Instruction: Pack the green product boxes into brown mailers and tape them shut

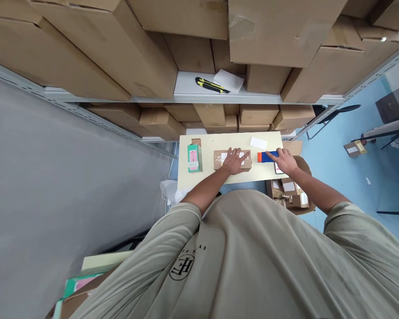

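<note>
A small brown cardboard parcel (219, 160) with a white label lies on a pale yellow table (234, 142). My left hand (234, 160) rests flat on top of it, fingers spread. To its right my right hand (286, 160) is closed round a blue and orange tool (266, 156), which points at the parcel's right end. A green and pink box (193, 158) stands at the table's left side. A white slip (258, 142) lies at the table's far edge.
Metal shelving stacked with large cardboard boxes (279, 31) rises behind the table. A yellow-black utility knife (210, 85) and white paper (228, 80) lie on a shelf. A carton of parcels (290, 192) sits on the blue floor at right. A grey wall runs along the left.
</note>
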`<state>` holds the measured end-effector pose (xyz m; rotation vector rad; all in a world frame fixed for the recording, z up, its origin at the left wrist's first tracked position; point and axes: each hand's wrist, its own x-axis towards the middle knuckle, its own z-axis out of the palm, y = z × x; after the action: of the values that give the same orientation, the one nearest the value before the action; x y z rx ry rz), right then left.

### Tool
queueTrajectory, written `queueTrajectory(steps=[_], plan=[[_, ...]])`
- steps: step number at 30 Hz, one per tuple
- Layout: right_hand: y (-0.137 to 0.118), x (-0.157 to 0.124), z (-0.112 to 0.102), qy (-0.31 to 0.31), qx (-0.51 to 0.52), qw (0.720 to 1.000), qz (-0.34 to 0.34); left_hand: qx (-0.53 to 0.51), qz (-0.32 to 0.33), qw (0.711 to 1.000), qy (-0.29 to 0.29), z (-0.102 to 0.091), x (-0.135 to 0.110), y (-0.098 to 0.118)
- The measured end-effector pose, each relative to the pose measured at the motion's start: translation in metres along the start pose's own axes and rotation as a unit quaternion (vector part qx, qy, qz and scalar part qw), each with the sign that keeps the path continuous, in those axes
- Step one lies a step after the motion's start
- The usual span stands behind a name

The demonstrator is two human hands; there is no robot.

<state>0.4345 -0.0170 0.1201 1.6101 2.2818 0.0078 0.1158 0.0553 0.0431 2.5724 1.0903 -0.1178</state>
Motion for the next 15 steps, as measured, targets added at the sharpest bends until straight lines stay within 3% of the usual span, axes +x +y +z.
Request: queueTrajectory(steps=[5, 8, 11, 15], plan=[[-0.038, 0.011, -0.011, -0.012, 0.020, 1.000, -0.007, -0.028, -0.002, 0.999, 0.020, 0.004, -0.005, 0.007], [-0.056, 0.023, -0.007, -0.012, 0.032, 0.999, -0.011, -0.050, -0.006, 0.998, 0.021, 0.006, -0.004, 0.005], [-0.053, 0.028, 0.007, -0.044, 0.040, 0.998, 0.004, -0.063, -0.012, 0.998, 0.015, 0.007, -0.005, 0.000], [-0.029, 0.025, 0.035, -0.062, 0.113, 0.981, 0.146, -0.077, -0.019, 0.997, 0.015, 0.009, -0.007, -0.004]])
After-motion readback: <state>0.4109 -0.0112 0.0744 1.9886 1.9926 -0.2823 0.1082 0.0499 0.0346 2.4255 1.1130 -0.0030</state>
